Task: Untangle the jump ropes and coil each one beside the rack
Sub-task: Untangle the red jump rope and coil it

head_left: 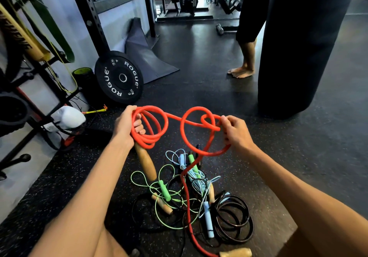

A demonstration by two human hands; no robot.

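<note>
Figure: coiling step, in which I kept the left hand (127,125), grip closed round coils of the red rope (175,116), at 9 o'clock and the right hand (237,133), pinching its knotted loop (216,127), at 3 o'clock above the tangled pile (189,197) on the floor at 6 o'clock; the next move, I judged, called for loosening that knot.
</note>
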